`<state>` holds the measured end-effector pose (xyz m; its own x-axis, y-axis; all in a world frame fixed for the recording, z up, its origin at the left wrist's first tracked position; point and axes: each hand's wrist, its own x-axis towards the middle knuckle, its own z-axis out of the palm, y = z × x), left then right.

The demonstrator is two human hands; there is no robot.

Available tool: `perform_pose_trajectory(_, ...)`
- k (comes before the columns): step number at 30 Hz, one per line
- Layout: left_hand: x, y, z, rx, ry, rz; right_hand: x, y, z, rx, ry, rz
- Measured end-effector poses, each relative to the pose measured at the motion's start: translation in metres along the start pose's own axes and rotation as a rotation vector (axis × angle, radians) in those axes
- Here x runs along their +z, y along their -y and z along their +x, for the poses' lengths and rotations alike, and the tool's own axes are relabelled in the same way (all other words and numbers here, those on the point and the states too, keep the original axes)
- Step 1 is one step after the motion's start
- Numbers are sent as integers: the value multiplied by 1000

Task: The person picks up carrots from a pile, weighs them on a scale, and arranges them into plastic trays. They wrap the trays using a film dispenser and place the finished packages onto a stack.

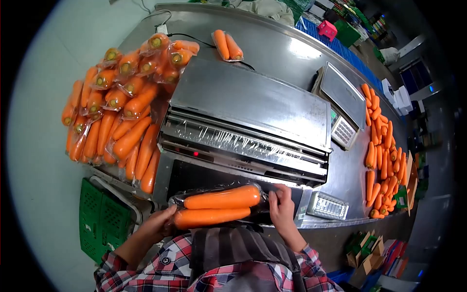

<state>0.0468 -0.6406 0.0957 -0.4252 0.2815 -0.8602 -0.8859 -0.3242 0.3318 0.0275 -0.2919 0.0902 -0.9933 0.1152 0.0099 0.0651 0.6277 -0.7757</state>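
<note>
Two large carrots (221, 198) lie side by side in clear plastic film, held in front of my body at the near edge of a wrapping machine (253, 107). My left hand (159, 223) grips the left end of this pack, thumb on top. At the other end, my right hand (283, 207) has its fingers closed on the loose film beside the carrot tips. Just beyond the pack is the machine's black plate (182, 177), and behind that a strip of clear film (238, 143) stretches across the rollers.
Wrapped carrot packs (121, 104) are piled at the left, with one more pack (227, 46) behind the machine. A weighing scale (343, 100) stands to the right, before a heap of loose carrots (384, 155). A green crate (104, 219) is below at left.
</note>
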Motion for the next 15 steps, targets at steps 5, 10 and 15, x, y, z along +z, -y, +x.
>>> perform_pose_trajectory(5,-36,-7,-3,200,423,319,-30,25,29,13,-33,289)
perform_pose_trajectory(10,4,-43,-9,358,662,571,-35,51,62,230,258,788)
perform_pose_trajectory(15,26,-99,-2,384,724,738,28,83,4,38,1361,627)
